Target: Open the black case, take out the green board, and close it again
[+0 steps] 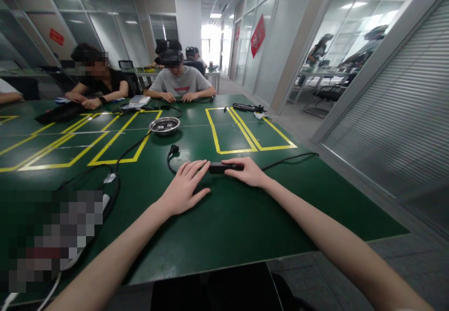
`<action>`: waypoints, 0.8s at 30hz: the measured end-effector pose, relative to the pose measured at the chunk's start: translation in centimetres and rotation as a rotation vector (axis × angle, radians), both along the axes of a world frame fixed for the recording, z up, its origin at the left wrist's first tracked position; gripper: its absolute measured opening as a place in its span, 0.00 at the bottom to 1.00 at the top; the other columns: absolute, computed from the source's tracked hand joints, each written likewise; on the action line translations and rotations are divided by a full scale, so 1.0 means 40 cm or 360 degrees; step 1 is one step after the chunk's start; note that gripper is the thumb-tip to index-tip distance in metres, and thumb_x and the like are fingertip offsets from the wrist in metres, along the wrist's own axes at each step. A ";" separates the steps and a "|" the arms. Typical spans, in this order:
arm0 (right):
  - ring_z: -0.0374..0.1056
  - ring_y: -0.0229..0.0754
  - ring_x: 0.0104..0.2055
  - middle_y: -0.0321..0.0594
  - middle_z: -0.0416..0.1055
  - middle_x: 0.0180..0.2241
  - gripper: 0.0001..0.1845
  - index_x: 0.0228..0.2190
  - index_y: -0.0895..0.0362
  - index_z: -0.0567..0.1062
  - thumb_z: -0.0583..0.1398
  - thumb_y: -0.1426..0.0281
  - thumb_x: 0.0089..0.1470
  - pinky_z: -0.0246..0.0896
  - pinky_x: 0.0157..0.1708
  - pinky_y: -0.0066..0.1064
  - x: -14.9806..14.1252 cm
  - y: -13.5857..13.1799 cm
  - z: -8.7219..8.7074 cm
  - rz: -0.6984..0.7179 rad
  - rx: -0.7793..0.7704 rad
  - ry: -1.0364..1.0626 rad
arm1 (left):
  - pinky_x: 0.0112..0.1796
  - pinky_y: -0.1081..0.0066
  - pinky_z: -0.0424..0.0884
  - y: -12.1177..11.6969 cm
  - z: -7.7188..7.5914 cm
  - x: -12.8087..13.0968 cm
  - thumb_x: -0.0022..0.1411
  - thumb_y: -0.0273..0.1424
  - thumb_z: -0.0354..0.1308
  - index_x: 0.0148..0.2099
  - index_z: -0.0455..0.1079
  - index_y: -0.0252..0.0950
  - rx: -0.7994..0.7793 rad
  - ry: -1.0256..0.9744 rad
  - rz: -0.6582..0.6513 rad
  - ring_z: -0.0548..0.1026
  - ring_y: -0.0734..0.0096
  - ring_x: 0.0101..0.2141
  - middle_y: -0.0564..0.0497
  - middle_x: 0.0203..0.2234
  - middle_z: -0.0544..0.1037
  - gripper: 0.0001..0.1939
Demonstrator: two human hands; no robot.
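A black power adapter (218, 167) lies on the green table in front of me. My right hand (247, 171) grips its right end, thumb on the near side and fingers over the far side. My left hand (185, 184) is open, palm down, its fingertips at the adapter's left end and thumb spread apart. A power plug (174, 150) sits beyond my left hand, its short cord running down behind the fingers. From the adapter's right side a thin black cable (291, 160) trails toward the table's right edge.
On the green table (224, 236) are yellow tape outlines (257, 149), a metal bowl (164, 132) with small metal parts, and a folded black tripod-like object (249, 107). A blurred-out power strip (105, 203) with cords lies at left. Two people (177, 84) (101, 84) sit opposite.
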State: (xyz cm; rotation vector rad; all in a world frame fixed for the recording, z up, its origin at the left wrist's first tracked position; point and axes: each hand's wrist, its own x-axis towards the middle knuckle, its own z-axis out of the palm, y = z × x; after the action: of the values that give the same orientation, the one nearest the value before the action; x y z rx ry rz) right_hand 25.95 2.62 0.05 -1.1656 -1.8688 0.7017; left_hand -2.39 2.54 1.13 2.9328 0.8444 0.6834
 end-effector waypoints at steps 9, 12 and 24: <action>0.80 0.54 0.43 0.53 0.83 0.38 0.30 0.46 0.65 0.82 0.67 0.54 0.51 0.76 0.43 0.43 0.264 0.121 -0.007 -0.1534 0.0423 0.0759 | 0.65 0.45 0.61 -0.001 -0.025 -0.006 0.73 0.39 0.56 0.67 0.69 0.41 -0.0290 0.0094 -0.0098 0.65 0.49 0.66 0.40 0.66 0.70 0.23; 0.79 0.55 0.44 0.55 0.82 0.41 0.30 0.48 0.66 0.81 0.64 0.55 0.53 0.76 0.45 0.44 0.319 0.115 -0.018 -0.1729 0.0546 0.0665 | 0.64 0.49 0.63 0.000 -0.031 -0.002 0.74 0.39 0.56 0.66 0.71 0.41 -0.0392 0.0085 -0.0098 0.68 0.52 0.64 0.41 0.64 0.72 0.22; 0.76 0.60 0.50 0.54 0.82 0.45 0.24 0.48 0.58 0.83 0.67 0.60 0.51 0.70 0.51 0.48 0.339 0.088 -0.051 -0.1842 0.0009 -0.0480 | 0.65 0.50 0.62 -0.007 -0.021 0.000 0.74 0.39 0.56 0.66 0.70 0.40 -0.0446 0.0097 -0.0071 0.67 0.53 0.65 0.42 0.65 0.71 0.22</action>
State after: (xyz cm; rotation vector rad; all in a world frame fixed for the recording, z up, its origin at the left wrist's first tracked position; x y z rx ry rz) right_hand 39.52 6.16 -2.01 -2.1001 -1.0671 -0.1473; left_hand -2.37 2.27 0.29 2.7227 0.8028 0.4344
